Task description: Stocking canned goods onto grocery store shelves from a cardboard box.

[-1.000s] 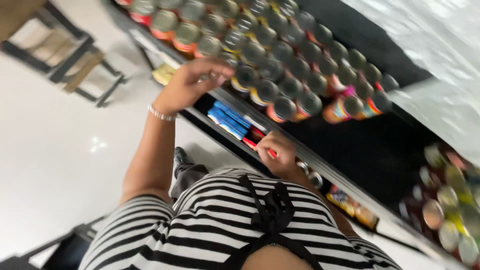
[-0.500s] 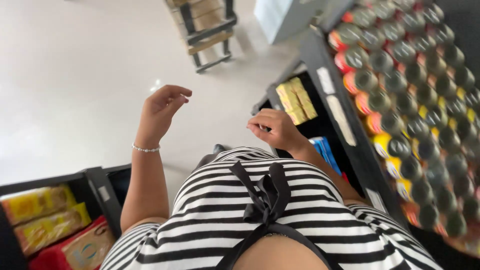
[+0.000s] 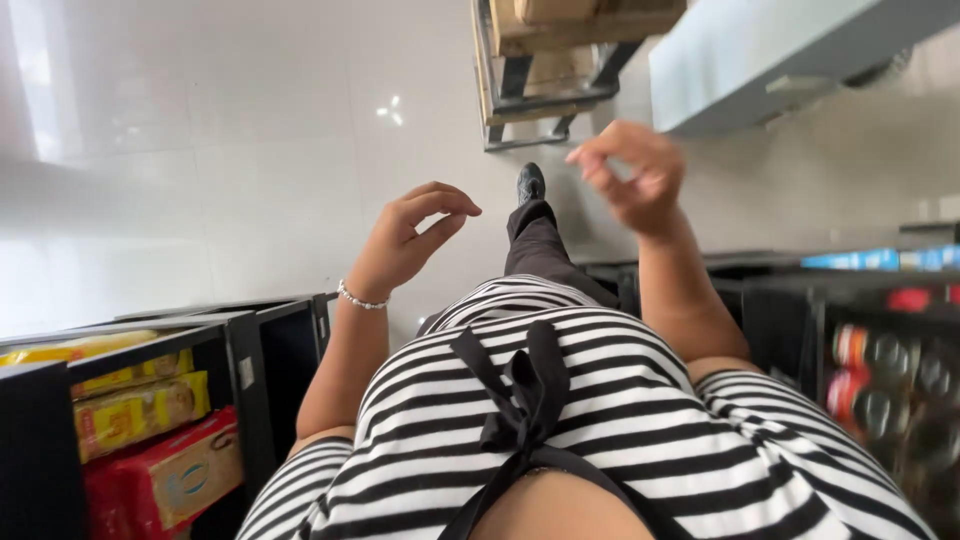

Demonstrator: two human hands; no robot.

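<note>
Both hands empty, left hand (image 3: 410,240) loosely curled, right hand (image 3: 630,175) half-open and motion-blurred, raised over the white floor (image 3: 200,150) between the snack shelf (image 3: 250,340) at left and can shelf (image 3: 880,360) at right; risk: elbow clips cans.

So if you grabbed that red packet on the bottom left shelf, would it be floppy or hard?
The red packet looks boxy with flat faces, so probably fairly stiff and unlikely to roll. Its surface seems glossy, so maybe a bit slippery. It stands upright against the yellow packets, so it might tip if pulled. Both the left hand and the right hand are empty.
</note>
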